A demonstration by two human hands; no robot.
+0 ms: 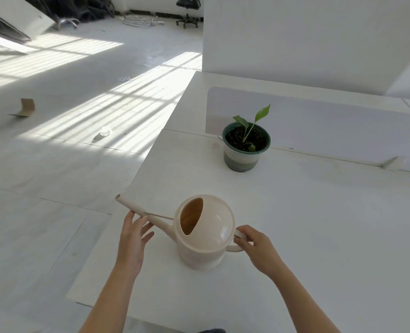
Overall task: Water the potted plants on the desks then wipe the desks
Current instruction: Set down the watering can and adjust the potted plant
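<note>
Counted on and around the white desk [295,224]

One cream plastic watering can [205,233], one green-rimmed ceramic potted plant [246,146], two bare hands, perhaps one black office chair [188,10].

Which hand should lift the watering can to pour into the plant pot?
Probably the right hand: it's already at the watering can handle. The left hand only touches the spout.

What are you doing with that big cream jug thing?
That is a watering can, standing on the white desk. The right hand has its grip on the handle, and the left hand touches the long spout. Farther back on the desk stands a small potted plant in a green-rimmed pot, with only a few leaves. The spout points away from the plant, so no water is being poured yet. No wiping cloth is in view.
</note>
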